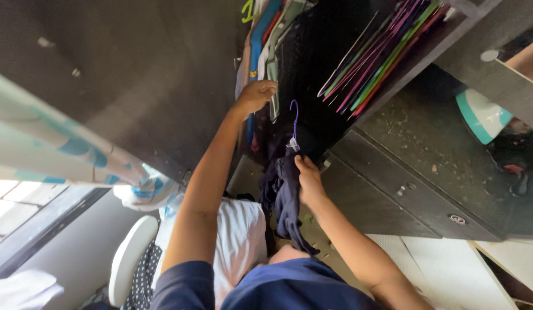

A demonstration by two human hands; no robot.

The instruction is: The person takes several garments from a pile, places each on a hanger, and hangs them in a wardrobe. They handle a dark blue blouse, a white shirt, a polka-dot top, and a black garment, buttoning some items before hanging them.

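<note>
Head view, wardrobe (393,143) full of hung clothes (266,40) (bright hangers (381,51) spare), my left hand (256,95) curled on them, right hand (308,179) pinching dark garment (286,201) on purple hanger (294,123).

The left hand (256,95) grips the hanging clothes (265,51) inside the dark wooden wardrobe (393,189). The right hand (308,179) holds a dark navy fabric garment (284,198) on a purple plastic hanger (294,117). Bundled coloured plastic hangers (381,51) lie at the wardrobe shelf edge.
</note>
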